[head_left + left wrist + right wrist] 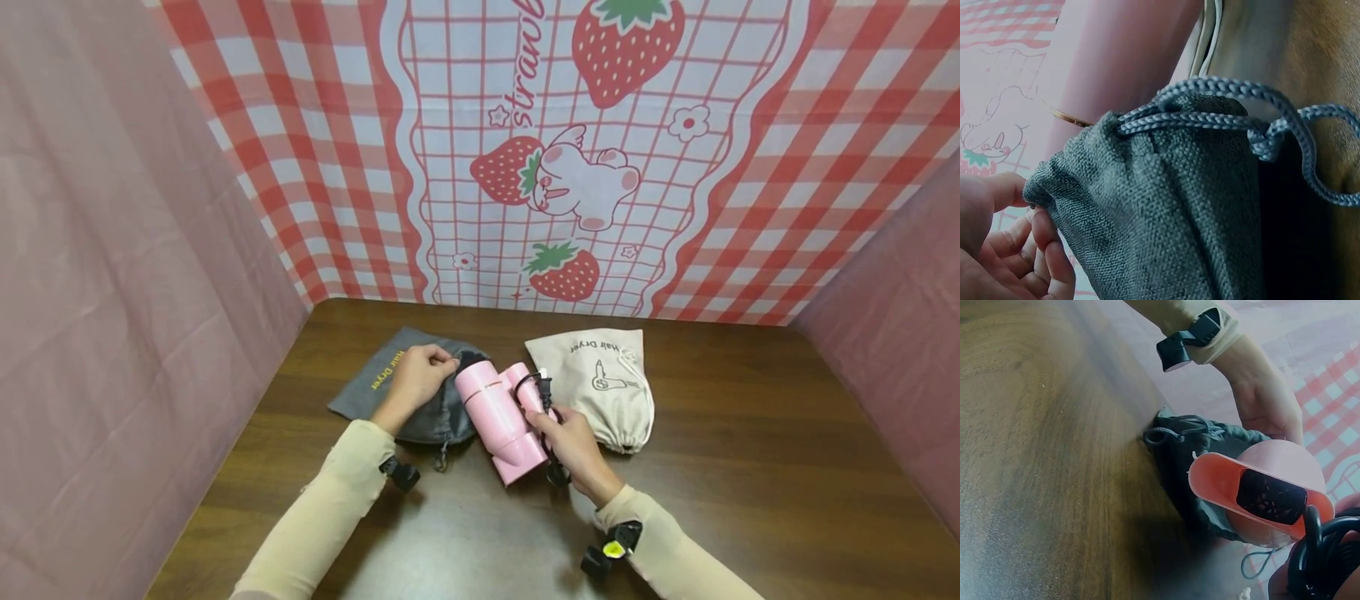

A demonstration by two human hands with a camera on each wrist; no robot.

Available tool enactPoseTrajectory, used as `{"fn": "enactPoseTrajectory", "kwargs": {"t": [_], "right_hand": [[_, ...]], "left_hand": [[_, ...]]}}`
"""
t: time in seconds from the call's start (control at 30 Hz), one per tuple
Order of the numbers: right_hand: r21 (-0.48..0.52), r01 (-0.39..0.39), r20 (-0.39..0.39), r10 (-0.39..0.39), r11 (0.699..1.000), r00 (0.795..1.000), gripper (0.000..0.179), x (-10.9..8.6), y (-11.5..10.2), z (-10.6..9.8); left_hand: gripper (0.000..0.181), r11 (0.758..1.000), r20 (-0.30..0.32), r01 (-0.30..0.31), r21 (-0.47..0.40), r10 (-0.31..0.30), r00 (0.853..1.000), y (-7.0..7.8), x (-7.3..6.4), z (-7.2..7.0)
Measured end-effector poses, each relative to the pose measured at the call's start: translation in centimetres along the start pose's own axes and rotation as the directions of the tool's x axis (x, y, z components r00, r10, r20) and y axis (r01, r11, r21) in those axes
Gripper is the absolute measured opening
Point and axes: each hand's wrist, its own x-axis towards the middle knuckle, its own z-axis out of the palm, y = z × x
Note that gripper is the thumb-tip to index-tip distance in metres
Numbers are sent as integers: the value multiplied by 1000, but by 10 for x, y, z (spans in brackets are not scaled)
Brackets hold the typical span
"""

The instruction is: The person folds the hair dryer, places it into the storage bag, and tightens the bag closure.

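My right hand [572, 443] holds a pink hair dryer [497, 415] by its handle, with the black cord [1304, 565] bundled against it. The dryer tilts, its flat nozzle [1213, 478] toward me and its rear end at the mouth of a grey drawstring bag [447, 414]. With thumb and fingertips, my left hand [416, 382] pinches the rim of that bag's mouth. In the left wrist view, the bag's gathered cloth [1147, 206] stands in front of the dryer's barrel [1122, 59], and a knotted drawstring [1263, 140] hangs from it.
A cream drawstring bag [607, 392] with a printed hair dryer lies to the right of the dryer. The brown wooden table [750, 433] runs up to a strawberry-patterned checked cloth [555, 192] at the back. Pink cloth [187, 250] hangs on the left side.
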Motion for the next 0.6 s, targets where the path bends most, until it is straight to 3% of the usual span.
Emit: {"fn": "enactPoseTrajectory", "kwargs": {"t": [0.27, 0.6], "right_hand": [[-26, 4, 24, -4, 1000, 1000, 19, 0, 6, 3], [-160, 33, 24, -29, 987, 999, 23, 2, 6, 5]], "left_hand": [[17, 1000, 13, 3, 5, -3, 1000, 6, 0, 4], [14, 998, 26, -57, 32, 56, 998, 17, 2, 10]]}}
